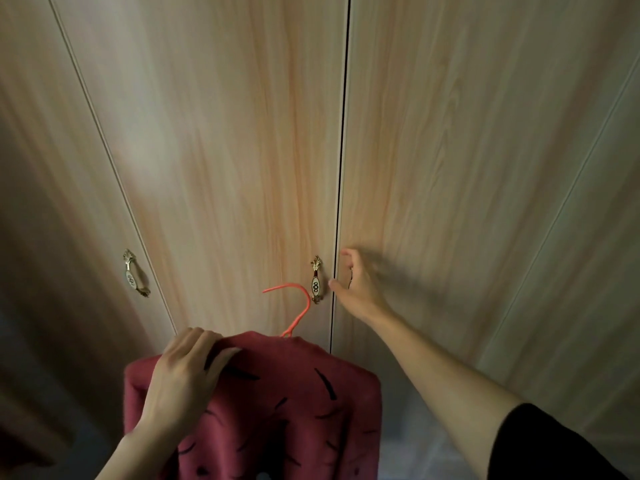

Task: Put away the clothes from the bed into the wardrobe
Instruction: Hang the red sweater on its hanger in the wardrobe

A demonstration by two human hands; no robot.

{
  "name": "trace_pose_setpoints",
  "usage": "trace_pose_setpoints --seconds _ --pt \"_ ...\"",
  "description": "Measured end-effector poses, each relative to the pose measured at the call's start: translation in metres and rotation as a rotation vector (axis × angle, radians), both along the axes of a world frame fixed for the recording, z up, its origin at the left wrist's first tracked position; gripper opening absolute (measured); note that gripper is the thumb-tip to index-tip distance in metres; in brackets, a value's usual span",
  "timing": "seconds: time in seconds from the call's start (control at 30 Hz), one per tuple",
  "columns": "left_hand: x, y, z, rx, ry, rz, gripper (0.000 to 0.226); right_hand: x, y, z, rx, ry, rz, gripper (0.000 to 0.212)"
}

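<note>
A dark red garment point(277, 403) with black dashes hangs on an orange plastic hanger point(300, 308) at the bottom centre. My left hand point(183, 379) grips the garment's shoulder over the hanger and holds it up before the wardrobe. Both wood-grain wardrobe doors point(235, 150) are closed, with a thin dark gap between them. My right hand point(356, 285) is stretched out to the right door's handle point(350, 273), fingers curled around it; only a sliver of that handle shows. The hanger hook sits just left of the middle door's brass handle point(316, 280).
Another brass handle point(133, 277) is on the far-left door. Further door panels run off to the right point(519, 202). A dim floor shows at the bottom left and under the garment. The bed is out of view.
</note>
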State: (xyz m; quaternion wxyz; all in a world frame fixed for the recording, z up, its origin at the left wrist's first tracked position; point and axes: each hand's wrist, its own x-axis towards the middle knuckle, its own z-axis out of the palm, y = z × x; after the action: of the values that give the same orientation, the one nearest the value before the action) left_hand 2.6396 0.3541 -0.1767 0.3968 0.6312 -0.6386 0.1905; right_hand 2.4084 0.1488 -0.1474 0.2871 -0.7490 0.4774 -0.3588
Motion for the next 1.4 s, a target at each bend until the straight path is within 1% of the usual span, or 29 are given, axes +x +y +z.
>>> trace_pose_setpoints --seconds 0.13,0.23,0.33,0.43,0.5,0.6,0.77,0.9,1.03,1.13,1.17,1.27,1.3,1.33,1.4 --pt "0.006 0.004 0.008 -0.006 0.002 0.004 0.057 0.004 0.004 -0.004 -0.070 0.080 -0.090 0.062" --pt "0.012 0.008 0.018 -0.024 -0.006 -0.005 0.048 0.007 0.017 -0.001 -0.084 0.059 -0.178 0.064" --pt "0.014 0.012 0.028 -0.042 0.000 -0.059 0.041 0.007 0.042 -0.002 -0.113 -0.007 -0.287 0.066" --pt "0.015 0.018 0.033 -0.061 -0.001 -0.110 0.050 0.001 0.073 -0.004 -0.108 -0.058 -0.414 0.073" --pt "0.013 0.023 0.034 -0.062 -0.004 -0.144 0.056 -0.008 0.093 -0.005 -0.114 -0.078 -0.516 0.073" --pt "0.005 0.028 0.032 -0.061 -0.026 -0.225 0.053 -0.027 0.128 -0.006 -0.114 -0.088 -0.643 0.062" --pt "-0.025 0.033 0.032 -0.076 -0.055 -0.358 0.041 -0.068 0.186 -0.006 -0.167 -0.032 -0.732 0.047" --pt "-0.057 0.039 0.034 -0.100 -0.072 -0.465 0.043 -0.104 0.222 -0.004 -0.165 0.005 -0.786 0.045" --pt "-0.090 0.041 0.036 -0.099 -0.045 -0.537 0.046 -0.146 0.252 0.000 -0.126 0.122 -0.847 0.037" --pt "-0.115 0.043 0.036 -0.101 -0.032 -0.584 0.048 -0.177 0.270 0.003 -0.113 0.152 -0.913 0.042" --pt "-0.123 0.044 0.037 -0.103 -0.029 -0.598 0.050 -0.186 0.276 0.005 -0.119 0.143 -0.921 0.049" --pt "-0.147 0.049 0.043 -0.122 -0.026 -0.623 0.056 -0.209 0.288 0.009 -0.180 0.094 -0.876 0.084" --pt "-0.155 0.051 0.045 -0.132 -0.028 -0.628 0.057 -0.216 0.291 0.011 -0.216 0.097 -0.850 0.090" --pt "-0.164 0.053 0.048 -0.141 -0.030 -0.631 0.058 -0.223 0.295 0.013 -0.251 0.113 -0.824 0.093" --pt "-0.183 0.057 0.052 -0.155 -0.038 -0.638 0.058 -0.238 0.301 0.016 -0.294 0.169 -0.782 0.091"
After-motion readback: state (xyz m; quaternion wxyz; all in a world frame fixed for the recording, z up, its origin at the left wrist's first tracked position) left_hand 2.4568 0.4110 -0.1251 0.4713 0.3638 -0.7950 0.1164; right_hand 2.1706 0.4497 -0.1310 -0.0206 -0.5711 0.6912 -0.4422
